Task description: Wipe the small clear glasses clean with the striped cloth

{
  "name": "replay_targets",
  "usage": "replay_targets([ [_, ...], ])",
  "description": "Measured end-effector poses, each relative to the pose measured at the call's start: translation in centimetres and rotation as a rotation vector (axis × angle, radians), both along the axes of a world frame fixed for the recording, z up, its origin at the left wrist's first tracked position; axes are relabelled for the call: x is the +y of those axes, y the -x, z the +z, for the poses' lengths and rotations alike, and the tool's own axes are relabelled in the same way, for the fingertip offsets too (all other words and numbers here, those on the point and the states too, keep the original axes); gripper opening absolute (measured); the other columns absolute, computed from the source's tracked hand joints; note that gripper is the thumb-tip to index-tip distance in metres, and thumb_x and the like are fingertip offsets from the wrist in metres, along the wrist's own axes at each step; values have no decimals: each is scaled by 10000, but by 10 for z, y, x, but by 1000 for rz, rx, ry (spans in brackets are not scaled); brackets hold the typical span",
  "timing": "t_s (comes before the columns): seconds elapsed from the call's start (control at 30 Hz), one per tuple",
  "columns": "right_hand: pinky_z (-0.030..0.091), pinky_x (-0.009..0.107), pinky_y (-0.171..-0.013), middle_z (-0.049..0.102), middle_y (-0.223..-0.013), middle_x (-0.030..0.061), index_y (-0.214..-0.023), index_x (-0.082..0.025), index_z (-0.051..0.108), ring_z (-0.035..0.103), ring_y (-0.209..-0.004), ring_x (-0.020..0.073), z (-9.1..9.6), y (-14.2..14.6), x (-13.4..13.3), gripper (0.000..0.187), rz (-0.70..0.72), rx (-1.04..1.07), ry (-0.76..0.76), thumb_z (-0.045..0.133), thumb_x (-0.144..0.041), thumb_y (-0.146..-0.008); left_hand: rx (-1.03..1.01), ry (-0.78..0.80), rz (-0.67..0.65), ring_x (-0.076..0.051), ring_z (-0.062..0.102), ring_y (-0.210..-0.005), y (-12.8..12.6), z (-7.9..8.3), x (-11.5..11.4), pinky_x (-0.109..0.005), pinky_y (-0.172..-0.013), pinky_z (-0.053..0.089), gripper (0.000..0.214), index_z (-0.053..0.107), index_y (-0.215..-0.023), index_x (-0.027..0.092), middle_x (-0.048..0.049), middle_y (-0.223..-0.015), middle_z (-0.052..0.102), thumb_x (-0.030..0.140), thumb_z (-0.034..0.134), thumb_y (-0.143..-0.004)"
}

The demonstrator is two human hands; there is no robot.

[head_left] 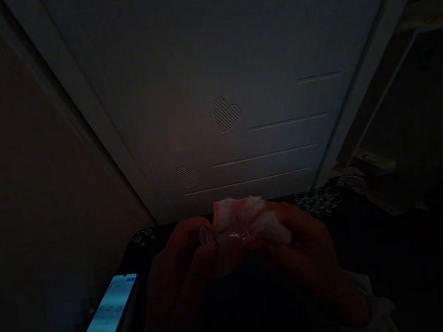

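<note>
The scene is very dark. My left hand [180, 268] and my right hand [305, 247] are raised together in the lower middle, fingers curled. Between them sits a small clear glass object [225, 235], gripped by the left fingers. A white and pink cloth [249, 217] is bunched in my right hand and pressed against the glass. My right sleeve cuff [368, 304] is pale. What exactly the glass object is stays too dim to tell.
A lit phone [100, 331] lies at the lower left on a dark surface. Several small clear glass pieces [319, 199] stand at the far right edge, a few more [143, 235] at the left. Behind is a pale door [233, 76] with heart marks.
</note>
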State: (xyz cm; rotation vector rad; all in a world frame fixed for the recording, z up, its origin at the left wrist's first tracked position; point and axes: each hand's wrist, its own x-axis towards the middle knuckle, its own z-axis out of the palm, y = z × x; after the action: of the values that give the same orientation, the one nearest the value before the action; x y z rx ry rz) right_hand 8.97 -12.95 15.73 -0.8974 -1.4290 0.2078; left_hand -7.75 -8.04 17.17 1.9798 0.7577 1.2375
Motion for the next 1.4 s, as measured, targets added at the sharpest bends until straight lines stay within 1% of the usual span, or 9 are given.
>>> replay_targets([
  [0.13, 489, 227, -555, 720, -722, -34, -770, -246, 686, 644, -596, 128, -2, 1, 1, 175, 4, -2, 23, 616, -87, -797, -17, -33, 25, -115, 661, -698, 3, 1, 2, -155, -623, 519, 186, 705, -920, 303, 53, -805, 724, 443, 583, -906],
  [0.2, 511, 254, -586, 734, -757, -22, -813, -258, 710, 669, -642, 151, -3, 0, 2, 183, 14, 4, 38, 615, -102, -810, -23, -51, 22, -120, 679, -753, 5, 2, 4, -162, -675, 537, 144, 716, -978, 339, 60, -878, 746, 400, 623, -886],
  [0.33, 537, 271, -678, 754, -841, -22, -875, -288, 731, 703, -760, 164, -3, -2, 4, 205, 50, -22, 16, 652, -109, -813, -26, -65, 41, -130, 706, -814, 10, 1, 4, -189, -748, 563, 228, 715, -1043, 392, 78, -940, 766, 285, 677, -845],
  [0.53, 543, 255, -666, 755, -848, -17, -850, -278, 722, 706, -752, 150, 1, -2, 4, 213, 81, 15, -31, 655, -81, -803, -15, -71, 106, -109, 710, -833, 16, -1, 1, -153, -713, 553, 320, 715, -1029, 447, 114, -941, 769, 227, 716, -797],
  [0.73, 555, 262, -663, 759, -826, -6, -821, -269, 719, 714, -739, 163, 2, -3, 4, 181, 98, 15, -26, 658, -100, -799, -19, -45, 113, -160, 715, -845, 17, 0, 3, -229, -752, 578, 294, 740, -1014, 385, 66, -937, 773, 216, 711, -774],
  [0.93, 550, 255, -682, 756, -827, -25, -826, -277, 723, 713, -756, 153, 1, -3, 3, 212, 130, 45, 6, 673, -76, -783, 3, -58, 115, -133, 705, -816, 17, 0, 1, -203, -753, 566, 297, 728, -1027, 419, 93, -935, 769, 238, 712, -792],
  [1.13, 550, 253, -738, 760, -863, -42, -840, -282, 725, 712, -803, 147, 0, -1, 4, 251, 153, 93, 30, 689, -47, -757, -65, 6, 90, -109, 697, -793, 14, 3, 3, -153, -699, 548, 300, 740, -960, 427, 115, -885, 762, 214, 746, -749],
  [1.27, 548, 276, -784, 754, -900, -34, -878, -285, 718, 702, -845, 158, -1, -1, 2, 250, 161, 108, 84, 701, -60, -769, -70, 15, 99, -127, 697, -783, 12, 4, 1, -177, -700, 554, 290, 756, -924, 386, 89, -862, 758, 191, 762, -709],
  [1.4, 544, 285, -823, 736, -980, -20, -984, -299, 705, 693, -903, 168, -2, -4, -1, 281, 234, 92, 98, 728, -108, -779, -101, 91, 165, -146, 689, -778, 8, 8, -3, -213, -709, 555, 203, 760, -866, 354, 75, -837, 751, 229, 742, -707],
])
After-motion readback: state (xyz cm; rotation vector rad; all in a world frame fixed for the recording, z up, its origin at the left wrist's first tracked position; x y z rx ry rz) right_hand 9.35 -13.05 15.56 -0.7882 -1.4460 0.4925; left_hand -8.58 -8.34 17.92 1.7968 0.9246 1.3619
